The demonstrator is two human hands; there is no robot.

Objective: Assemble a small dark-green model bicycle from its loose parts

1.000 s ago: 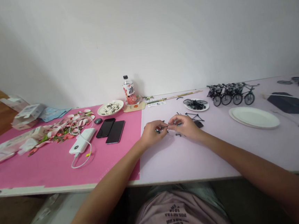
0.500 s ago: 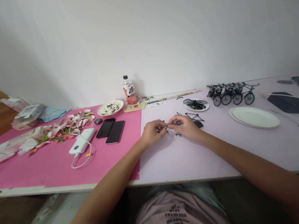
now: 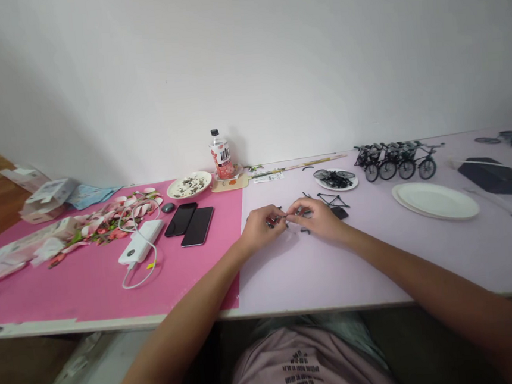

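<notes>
My left hand (image 3: 262, 226) and my right hand (image 3: 315, 218) meet fingertip to fingertip over the pale part of the table. Both are closed in a pinch around a small dark part, mostly hidden by the fingers, so its kind cannot be made out. Just behind my right hand lies a dark toy bicycle frame (image 3: 334, 200). A small black piece (image 3: 305, 231) rests on the table below the right fingers. Farther back, a white plate (image 3: 354, 184) carries black bicycle parts and thin wheels.
Several toy bicycles (image 3: 397, 162) stand in a row at the back right. Stacked white plates (image 3: 445, 200) lie before them. Left are two phones (image 3: 197, 226), a white power bank (image 3: 140, 243) with a cable, and pink petals (image 3: 126, 212). A drink bottle (image 3: 221, 156) stands by the wall.
Both hands stay in nearly the same place, still pinched together. Only slight finger movement shows; nothing on the table has moved.
</notes>
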